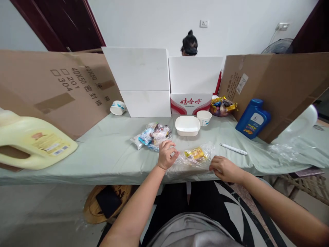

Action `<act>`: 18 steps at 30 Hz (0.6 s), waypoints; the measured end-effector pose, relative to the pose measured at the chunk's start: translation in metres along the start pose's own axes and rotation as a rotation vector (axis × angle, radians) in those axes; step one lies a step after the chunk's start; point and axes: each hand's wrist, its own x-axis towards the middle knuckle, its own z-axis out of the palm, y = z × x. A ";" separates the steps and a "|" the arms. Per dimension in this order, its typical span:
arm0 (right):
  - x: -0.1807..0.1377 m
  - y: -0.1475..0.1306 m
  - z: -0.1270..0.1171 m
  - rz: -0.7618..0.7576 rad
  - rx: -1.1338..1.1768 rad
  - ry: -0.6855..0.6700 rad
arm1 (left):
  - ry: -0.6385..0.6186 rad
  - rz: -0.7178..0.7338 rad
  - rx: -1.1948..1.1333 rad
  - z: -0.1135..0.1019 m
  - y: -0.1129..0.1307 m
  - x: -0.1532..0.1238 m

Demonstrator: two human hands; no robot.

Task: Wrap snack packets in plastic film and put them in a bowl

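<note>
On the pale green tablecloth lies a sheet of clear plastic film (181, 160) with a yellow-wrapped snack (196, 154) on it. My left hand (166, 155) is at the film's left edge, fingers curled and thumb against it. The right edge of the film is pinched in my right hand (225, 168), whose fingertips are partly hidden. Just beyond my left hand sits a bundle of wrapped snacks (155, 134) in clear plastic. A white rectangular container (187, 126) stands behind the film, and a white pen-like tool (233, 149) lies to its right.
Paper cups (204, 117) stand near white boxes (144, 72). A bowl of wrapped snacks (223, 106) is at the back right. A blue bottle (253, 118) leans by a cardboard box (272, 85). A yellow jug (36, 142) lies left. A person's head (189, 44) shows behind.
</note>
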 end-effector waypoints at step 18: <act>0.056 -0.005 0.010 0.166 -0.236 0.140 | -0.440 -0.080 0.254 -0.011 0.066 -0.032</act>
